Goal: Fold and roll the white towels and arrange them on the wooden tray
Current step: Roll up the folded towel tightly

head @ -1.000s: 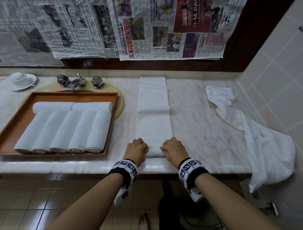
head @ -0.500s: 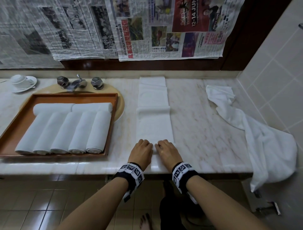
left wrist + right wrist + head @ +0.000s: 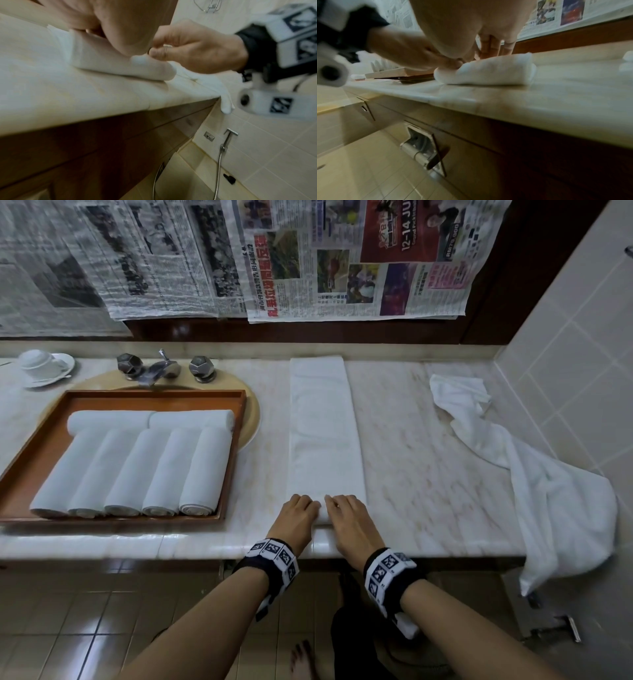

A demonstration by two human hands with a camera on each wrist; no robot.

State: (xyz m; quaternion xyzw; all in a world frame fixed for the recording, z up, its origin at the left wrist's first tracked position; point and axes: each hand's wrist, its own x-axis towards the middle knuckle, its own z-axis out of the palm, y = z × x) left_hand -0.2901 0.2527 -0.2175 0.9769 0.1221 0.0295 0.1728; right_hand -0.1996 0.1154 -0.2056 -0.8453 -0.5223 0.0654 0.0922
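Left hand (image 3: 297, 517) and right hand (image 3: 346, 520) side by side, fingers curled over near end of folded towel (image 3: 323, 436); both grips pinched its rolled-up edge; long strip lay on worktop (image 3: 428, 474), stretching straight away from grips; wooden tray (image 3: 236, 446) with seven rolled towels (image 3: 137, 467) left of left grip; loose towel (image 3: 548, 491) well right of right grip, draped over worktop edge.

left hand (image 3: 297, 517): fingers curled, palm down | right hand (image 3: 346, 518): same, just beside it
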